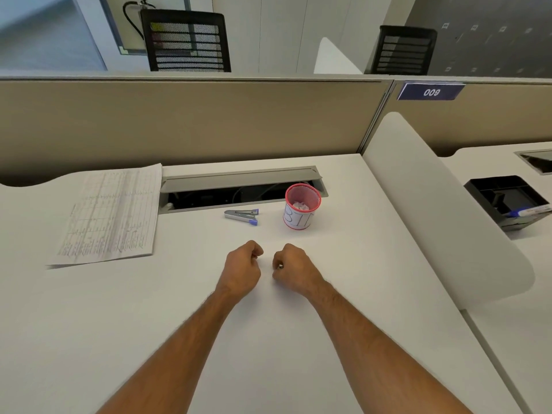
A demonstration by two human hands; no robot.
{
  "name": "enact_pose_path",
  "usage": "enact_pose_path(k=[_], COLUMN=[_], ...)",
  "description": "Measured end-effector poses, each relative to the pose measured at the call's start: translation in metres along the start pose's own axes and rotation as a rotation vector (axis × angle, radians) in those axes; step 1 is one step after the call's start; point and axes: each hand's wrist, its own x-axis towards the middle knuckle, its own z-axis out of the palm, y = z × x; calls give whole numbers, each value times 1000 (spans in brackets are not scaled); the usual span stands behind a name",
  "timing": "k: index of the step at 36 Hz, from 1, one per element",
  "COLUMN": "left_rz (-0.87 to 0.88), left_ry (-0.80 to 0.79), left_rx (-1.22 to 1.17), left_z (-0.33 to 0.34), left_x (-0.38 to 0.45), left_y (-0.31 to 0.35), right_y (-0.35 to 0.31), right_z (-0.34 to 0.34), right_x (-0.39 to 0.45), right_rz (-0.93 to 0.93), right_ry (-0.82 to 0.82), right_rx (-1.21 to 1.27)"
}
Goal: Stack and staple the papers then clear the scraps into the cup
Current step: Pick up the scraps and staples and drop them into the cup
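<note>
Head view: both hands point(270, 268) curled on desk point(298, 339) near cup point(301, 208).

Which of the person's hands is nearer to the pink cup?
Right. The right hand rests on the desk just in front of the pink cup; the left hand lies further to the cup's left, nearer the stapler.

The cup point(301, 208) reads "BIN"; a blue sign point(431, 91) shows "009" mirrored.

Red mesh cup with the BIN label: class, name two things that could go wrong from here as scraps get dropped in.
1. The red mesh cup stands beside the open cable trough; a knock could tip its crumpled scraps in.
2. The silver stapler with purple tips lies close to the cup and might be bumped.
</note>
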Motion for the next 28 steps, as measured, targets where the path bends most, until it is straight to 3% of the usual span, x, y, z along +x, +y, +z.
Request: enact_pose_path(k=[28], left_rz=[-10], left_ry=[16], left_rx=[-6], left_z=[-3], left_x=[2], left_y=[3], right_y=[-13], right_z=[-13], right_x=[13], right_rz=[108], right_ry=[-112], right_rx=[-19])
